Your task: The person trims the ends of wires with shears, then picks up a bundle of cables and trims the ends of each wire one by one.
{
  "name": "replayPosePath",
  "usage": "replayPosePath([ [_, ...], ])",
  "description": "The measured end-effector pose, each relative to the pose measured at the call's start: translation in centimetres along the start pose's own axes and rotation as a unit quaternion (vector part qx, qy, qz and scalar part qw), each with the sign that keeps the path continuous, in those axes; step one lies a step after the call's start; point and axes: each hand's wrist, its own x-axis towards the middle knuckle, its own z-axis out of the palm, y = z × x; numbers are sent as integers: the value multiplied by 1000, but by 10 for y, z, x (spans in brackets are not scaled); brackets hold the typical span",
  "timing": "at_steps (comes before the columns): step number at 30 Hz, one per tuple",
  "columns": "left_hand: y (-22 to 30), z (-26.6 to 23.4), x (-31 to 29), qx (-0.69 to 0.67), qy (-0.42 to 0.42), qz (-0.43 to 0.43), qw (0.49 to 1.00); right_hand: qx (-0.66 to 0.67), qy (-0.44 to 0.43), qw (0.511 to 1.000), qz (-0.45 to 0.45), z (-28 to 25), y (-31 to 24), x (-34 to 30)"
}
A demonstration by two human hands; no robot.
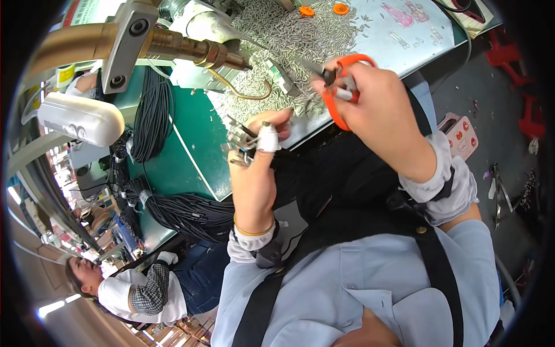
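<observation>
1. Green bench surface (199, 128) lies left of the silver pin heap (289, 29).
2. Right hand (381, 98), at the heap's near-right edge, is closed around orange-handled scissors (355, 58); angle blades away from skin.
3. Left hand (252, 176), at the heap's near-left edge, pinches small metallic pieces (245, 154); a steady grip should prevent slipping.

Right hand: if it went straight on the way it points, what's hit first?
Likely the pile of small silvery metal pieces, met first by the orange-handled scissors in the right hand. Its height above the pile is hard to judge from this one view.
</observation>
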Motion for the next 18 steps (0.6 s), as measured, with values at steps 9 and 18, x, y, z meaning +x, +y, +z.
replayPosePath([
  [9,-9,11,-18,79,-44,21,996,-30,-30,985,-167,7,-5,-10],
  [18,-10,19,-25,290,50,134,946,-101,28,975,-198,10,6,-15],
])
